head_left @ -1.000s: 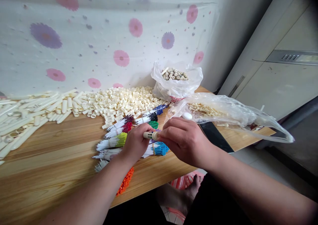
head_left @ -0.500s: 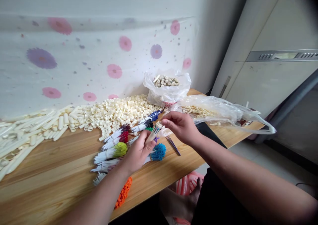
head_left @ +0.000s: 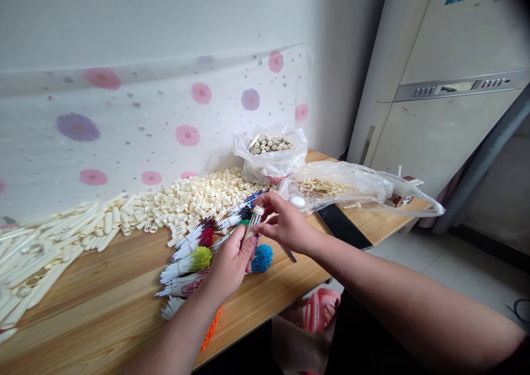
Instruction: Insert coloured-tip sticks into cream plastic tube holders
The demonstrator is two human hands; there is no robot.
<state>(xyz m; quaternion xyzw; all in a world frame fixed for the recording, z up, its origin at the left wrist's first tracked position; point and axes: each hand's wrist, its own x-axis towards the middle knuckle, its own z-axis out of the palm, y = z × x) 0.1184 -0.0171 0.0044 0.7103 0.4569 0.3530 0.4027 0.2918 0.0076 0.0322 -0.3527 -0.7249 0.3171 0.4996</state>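
Note:
A cream multicolour pen (head_left: 255,216), its slotted top showing coloured parts inside, stands tilted between my hands above the table. My left hand (head_left: 232,256) is closed around its lower barrel. With curled fingers and thumb, my right hand (head_left: 284,220) grips the pen near its top end. Below them lie rubber-banded bundles of thin white refills with coloured tips, among them a yellow-green bundle (head_left: 194,260), a blue bundle (head_left: 261,258), a dark red bundle (head_left: 205,237) and an orange bundle (head_left: 212,331), partly behind my left forearm.
A heap of cream slotted sleeves (head_left: 207,195) and long barrels (head_left: 70,237) lines the wall. Behind my hands stands a plastic bag (head_left: 265,168) of pen pieces; a clear bag (head_left: 364,184) lies right of it. A flat black object (head_left: 343,226) rests near the table's right edge.
My right hand has moved from above the pen's top down against its side, fingers now around the upper end. The left hand keeps hold of the barrel. The camera view has shifted slightly.

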